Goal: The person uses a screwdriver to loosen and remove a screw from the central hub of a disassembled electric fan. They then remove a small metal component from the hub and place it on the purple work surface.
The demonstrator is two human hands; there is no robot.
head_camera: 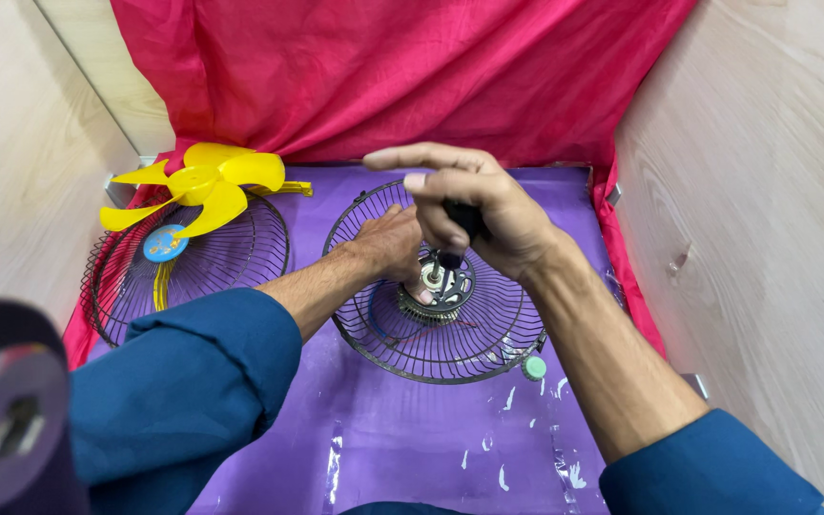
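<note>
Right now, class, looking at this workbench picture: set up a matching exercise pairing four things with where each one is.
Things:
1. yellow fan blade
2. green knob
3. left hand
4. right hand

Places:
A. on the near rim of the centre grille
B. gripping a dark tool handle above the motor hub
C. lying on the left grille
D. resting on the centre grille beside the hub

Pairs: 1-C, 2-A, 3-D, 4-B

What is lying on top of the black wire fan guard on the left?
A yellow plastic fan blade rests on the black wire fan guard; a round blue badge shows below it. The blade hides the guard's upper part.
</note>
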